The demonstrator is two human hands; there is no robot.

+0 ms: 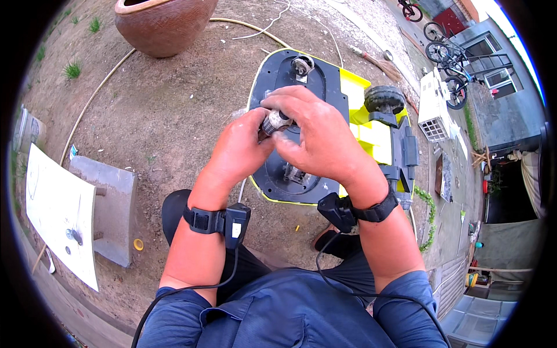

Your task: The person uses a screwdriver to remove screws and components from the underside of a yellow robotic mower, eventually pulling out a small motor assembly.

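Both my hands meet over an overturned yellow and black wheeled toy vehicle (264,165), its dark underside facing up. Between them is a small dusty wheel (275,123) with a ribbed grey edge. My left hand (239,145) grips its left side with closed fingers. My right hand (318,124) curls over it from the right, thumb below and fingers above, partly hiding it. A small caster wheel (302,65) sits at the underside's far end. Nearer me, a grey bracket (296,174) shows no wheel. A larger black wheel (385,100) stands at the right.
On the left, a white sheet (61,209) with small dark parts lies by a grey slab (119,191) and yellow ring (138,244). A clay pot (165,29), hose (93,98), broom (380,62), white crate (434,110) and bicycles (455,66) are farther off. Cables run from my wrist straps.
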